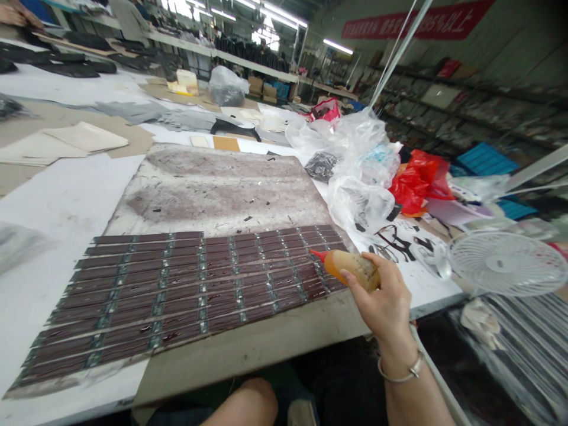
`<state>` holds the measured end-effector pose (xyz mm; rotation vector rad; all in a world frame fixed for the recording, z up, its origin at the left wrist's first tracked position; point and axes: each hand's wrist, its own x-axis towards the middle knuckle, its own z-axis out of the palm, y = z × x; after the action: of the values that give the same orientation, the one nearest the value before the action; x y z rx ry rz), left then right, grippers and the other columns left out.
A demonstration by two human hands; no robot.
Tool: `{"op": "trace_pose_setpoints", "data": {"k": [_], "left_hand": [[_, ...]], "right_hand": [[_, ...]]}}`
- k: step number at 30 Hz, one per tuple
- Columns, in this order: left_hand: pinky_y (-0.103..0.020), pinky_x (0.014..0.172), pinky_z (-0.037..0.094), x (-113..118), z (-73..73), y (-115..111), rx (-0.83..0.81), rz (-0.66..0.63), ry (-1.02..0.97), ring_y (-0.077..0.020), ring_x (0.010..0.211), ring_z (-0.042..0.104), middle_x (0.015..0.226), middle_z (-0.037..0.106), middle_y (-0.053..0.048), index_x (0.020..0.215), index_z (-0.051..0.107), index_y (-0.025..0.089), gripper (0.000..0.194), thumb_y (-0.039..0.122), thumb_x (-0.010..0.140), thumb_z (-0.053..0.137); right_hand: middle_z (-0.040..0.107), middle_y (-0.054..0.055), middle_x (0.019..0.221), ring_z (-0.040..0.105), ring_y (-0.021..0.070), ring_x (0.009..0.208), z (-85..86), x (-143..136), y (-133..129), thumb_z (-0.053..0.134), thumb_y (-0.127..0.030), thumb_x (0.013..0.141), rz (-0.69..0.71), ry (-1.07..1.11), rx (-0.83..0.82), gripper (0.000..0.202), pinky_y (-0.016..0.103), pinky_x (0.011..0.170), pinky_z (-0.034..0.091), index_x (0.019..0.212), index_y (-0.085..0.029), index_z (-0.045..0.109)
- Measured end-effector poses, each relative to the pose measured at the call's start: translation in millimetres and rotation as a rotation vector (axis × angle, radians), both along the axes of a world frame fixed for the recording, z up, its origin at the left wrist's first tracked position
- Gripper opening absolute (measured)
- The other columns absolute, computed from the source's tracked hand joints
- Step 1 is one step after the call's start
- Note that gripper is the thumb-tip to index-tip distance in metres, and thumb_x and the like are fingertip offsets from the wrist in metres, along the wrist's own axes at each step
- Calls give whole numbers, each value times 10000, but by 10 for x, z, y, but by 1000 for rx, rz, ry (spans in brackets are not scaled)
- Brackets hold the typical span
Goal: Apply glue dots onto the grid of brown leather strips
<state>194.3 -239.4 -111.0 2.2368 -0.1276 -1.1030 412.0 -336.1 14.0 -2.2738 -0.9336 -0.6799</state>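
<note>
My right hand (pixel 385 291) is wrapped round a squeeze bottle (pixel 354 267) with an amber body and a red pointed nozzle. The bottle is tilted, its nozzle aimed left, low over the right end of rows of dark brown strips (pixel 217 254). Dark greenish bands with small shiny spots cross these strips at intervals. Wet, glossy patches show on some strips, mostly near the right end and the front edge. Beneath them lies a stained board (pixel 213 180), its bare rear half dotted with dark scraps. My left hand is out of view.
Clear plastic bags (pixel 361 195) and a red bag (pixel 419 183) are heaped at the right. A white fan (pixel 506 260) stands beyond the table's right edge. Cream sheets (pixel 66 142) lie at the left. Another person's hand (pixel 20 15) shows at the far upper left.
</note>
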Motion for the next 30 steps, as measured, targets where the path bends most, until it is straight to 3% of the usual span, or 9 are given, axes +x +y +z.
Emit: {"op": "trace_pose_setpoints", "data": {"k": [6, 12, 18, 21, 23, 27, 30], "left_hand": [[-371, 815, 513, 14, 66, 22, 5, -24, 36, -214, 1013, 567, 1206, 561, -73, 1125, 589, 200, 318, 364, 856, 551], [-368, 808, 512, 112, -125, -80, 17, -107, 85, -186, 957, 592, 1125, 611, -78, 1078, 613, 195, 298, 380, 853, 554], [-432, 714, 499, 200, -284, -247, 41, -168, 101, -353, 846, 648, 750, 694, -128, 865, 744, 218, 268, 348, 633, 713], [-427, 693, 498, 205, -294, -244, 25, -182, 95, -357, 822, 654, 697, 687, -111, 873, 746, 241, 284, 353, 614, 716], [-409, 699, 505, 197, -271, -202, 12, -185, 97, -325, 829, 654, 735, 688, -107, 893, 733, 236, 281, 376, 650, 709], [-364, 784, 512, 140, -139, -77, -6, -147, 96, -198, 916, 612, 1036, 648, -76, 1032, 642, 199, 295, 402, 828, 578], [-367, 814, 511, 83, 12, -2, -3, -93, 76, -206, 987, 577, 1165, 585, -66, 1090, 605, 189, 308, 385, 862, 538]], "right_hand": [[618, 76, 1021, 583, 226, 932, -14, 61, -43, 670, -432, 751, -19, -3, 9, 444, 375, 826, 490, 1122, -206, 576], [628, 80, 982, 588, 232, 907, -17, 108, -78, 667, -435, 755, -61, -47, 11, 436, 384, 809, 497, 1110, -195, 586], [627, 85, 978, 584, 239, 918, -25, 134, -98, 668, -432, 758, -75, -85, 10, 431, 395, 822, 494, 1106, -189, 590], [625, 89, 974, 582, 244, 922, -28, 142, -106, 664, -443, 761, -87, -104, 6, 434, 401, 827, 491, 1105, -189, 590], [626, 89, 973, 582, 242, 922, -25, 143, -107, 664, -443, 762, -88, -110, 6, 433, 398, 831, 488, 1104, -188, 589], [622, 78, 975, 579, 232, 914, -7, 105, -85, 672, -441, 754, -70, -69, 18, 435, 380, 818, 488, 1103, -194, 586], [620, 78, 984, 584, 227, 898, 0, 52, -55, 671, -442, 752, -43, -6, 24, 444, 377, 796, 493, 1112, -199, 581]]}}
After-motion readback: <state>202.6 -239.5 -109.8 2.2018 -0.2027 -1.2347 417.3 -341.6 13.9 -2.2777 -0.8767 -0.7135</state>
